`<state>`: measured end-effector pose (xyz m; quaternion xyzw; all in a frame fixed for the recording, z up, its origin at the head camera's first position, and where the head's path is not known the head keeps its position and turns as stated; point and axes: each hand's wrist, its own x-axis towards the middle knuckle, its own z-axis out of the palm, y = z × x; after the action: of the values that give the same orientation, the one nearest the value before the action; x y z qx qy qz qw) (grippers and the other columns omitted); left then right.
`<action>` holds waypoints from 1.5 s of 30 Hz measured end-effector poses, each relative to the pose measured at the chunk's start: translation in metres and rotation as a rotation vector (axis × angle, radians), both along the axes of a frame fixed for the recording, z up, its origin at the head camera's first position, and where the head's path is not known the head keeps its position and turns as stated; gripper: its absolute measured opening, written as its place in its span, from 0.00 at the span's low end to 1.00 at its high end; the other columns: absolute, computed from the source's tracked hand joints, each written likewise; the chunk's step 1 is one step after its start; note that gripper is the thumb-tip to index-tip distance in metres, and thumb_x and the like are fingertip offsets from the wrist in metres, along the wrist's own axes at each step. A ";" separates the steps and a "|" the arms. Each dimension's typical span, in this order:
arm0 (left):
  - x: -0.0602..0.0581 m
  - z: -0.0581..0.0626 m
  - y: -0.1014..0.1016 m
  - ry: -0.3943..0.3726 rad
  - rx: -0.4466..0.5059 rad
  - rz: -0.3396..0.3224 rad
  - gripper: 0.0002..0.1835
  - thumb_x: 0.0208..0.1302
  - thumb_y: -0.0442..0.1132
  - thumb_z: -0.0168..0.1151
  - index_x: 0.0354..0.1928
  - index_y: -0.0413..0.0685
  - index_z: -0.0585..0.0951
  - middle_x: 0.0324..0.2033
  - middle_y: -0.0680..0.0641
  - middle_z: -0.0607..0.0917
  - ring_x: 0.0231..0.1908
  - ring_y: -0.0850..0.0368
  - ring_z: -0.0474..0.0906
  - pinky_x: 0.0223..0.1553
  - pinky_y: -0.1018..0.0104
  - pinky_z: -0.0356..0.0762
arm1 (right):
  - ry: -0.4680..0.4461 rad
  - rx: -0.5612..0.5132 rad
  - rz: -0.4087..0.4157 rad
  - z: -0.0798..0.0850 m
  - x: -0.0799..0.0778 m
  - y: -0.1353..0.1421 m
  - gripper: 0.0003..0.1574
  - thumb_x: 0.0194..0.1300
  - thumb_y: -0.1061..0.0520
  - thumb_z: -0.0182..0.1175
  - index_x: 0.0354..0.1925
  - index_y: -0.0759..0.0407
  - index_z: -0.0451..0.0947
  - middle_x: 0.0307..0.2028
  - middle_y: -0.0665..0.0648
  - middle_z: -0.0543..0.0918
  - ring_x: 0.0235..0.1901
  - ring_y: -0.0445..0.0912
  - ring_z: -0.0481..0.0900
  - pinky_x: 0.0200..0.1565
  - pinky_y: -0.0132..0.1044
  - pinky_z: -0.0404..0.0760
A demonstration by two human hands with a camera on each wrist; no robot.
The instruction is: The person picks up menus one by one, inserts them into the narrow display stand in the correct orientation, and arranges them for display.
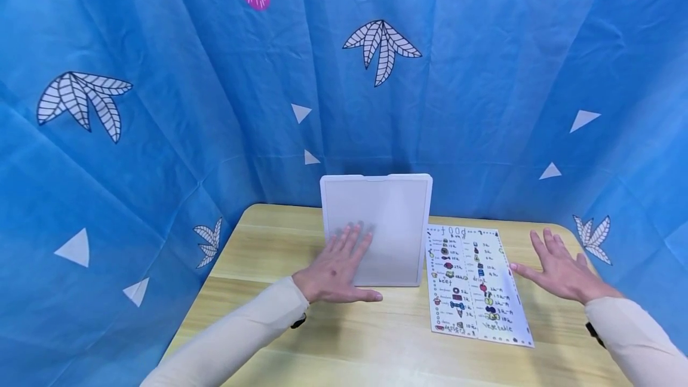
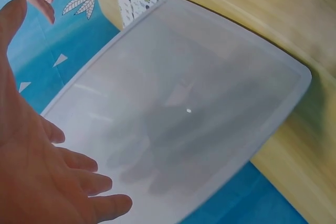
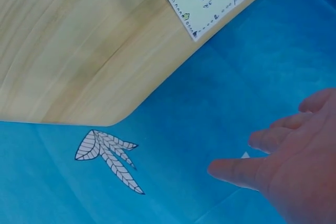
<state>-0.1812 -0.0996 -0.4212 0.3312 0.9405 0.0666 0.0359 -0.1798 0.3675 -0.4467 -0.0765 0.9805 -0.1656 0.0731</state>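
A splayed left hand (image 1: 334, 272) in a cream fabric sleeve (image 1: 236, 330) was in front of a pale grey, white-rimmed square panel (image 1: 399, 226), whose top edge showed against a blue fabric curtain (image 1: 473, 94) printed with white leaves and triangles. Just beside the panel, a white paper sheet (image 1: 470, 291) headed "food", bearing small coloured drawings, lay on a pale wooden table (image 1: 387, 333), with a splayed right hand (image 1: 561, 269) near the sheet's right edge.

Head view forward and down, wrist views nearer, paper sheet (image 1: 470, 291) in all.

Long cream slvs (image 1: 231, 332), blk wrist pcs (image 1: 298, 321)
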 end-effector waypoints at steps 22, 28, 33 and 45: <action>-0.003 -0.014 0.042 -0.006 0.001 0.005 0.63 0.54 0.81 0.52 0.80 0.49 0.45 0.78 0.40 0.43 0.77 0.44 0.40 0.74 0.48 0.44 | 0.029 -0.006 0.007 -0.001 -0.018 -0.003 0.65 0.71 0.28 0.50 0.75 0.76 0.36 0.71 0.83 0.32 0.71 0.75 0.30 0.57 0.81 0.33; -0.003 -0.018 0.054 -0.034 0.027 -0.007 0.62 0.55 0.80 0.53 0.80 0.49 0.45 0.78 0.40 0.43 0.77 0.44 0.39 0.74 0.49 0.43 | 0.019 -0.024 0.004 -0.009 -0.016 -0.001 0.64 0.72 0.30 0.49 0.74 0.78 0.36 0.70 0.85 0.34 0.71 0.76 0.30 0.57 0.81 0.34; -0.005 -0.025 0.061 -0.031 0.030 -0.013 0.62 0.55 0.80 0.52 0.80 0.49 0.45 0.78 0.41 0.42 0.77 0.45 0.38 0.74 0.51 0.42 | 0.010 -0.050 -0.008 -0.015 -0.016 0.000 0.64 0.72 0.30 0.50 0.74 0.79 0.36 0.70 0.85 0.35 0.70 0.77 0.33 0.58 0.81 0.36; -0.002 -0.042 0.081 -0.074 0.082 -0.024 0.60 0.57 0.79 0.53 0.80 0.49 0.47 0.78 0.42 0.44 0.77 0.48 0.40 0.74 0.55 0.43 | -0.020 -0.132 -0.022 -0.024 -0.018 0.004 0.66 0.70 0.33 0.55 0.73 0.81 0.35 0.69 0.87 0.34 0.69 0.79 0.33 0.59 0.79 0.42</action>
<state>-0.1831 -0.0183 -0.4631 0.3409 0.9310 0.1168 0.0578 -0.1982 0.3714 -0.4709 -0.0688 0.9675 -0.2314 0.0758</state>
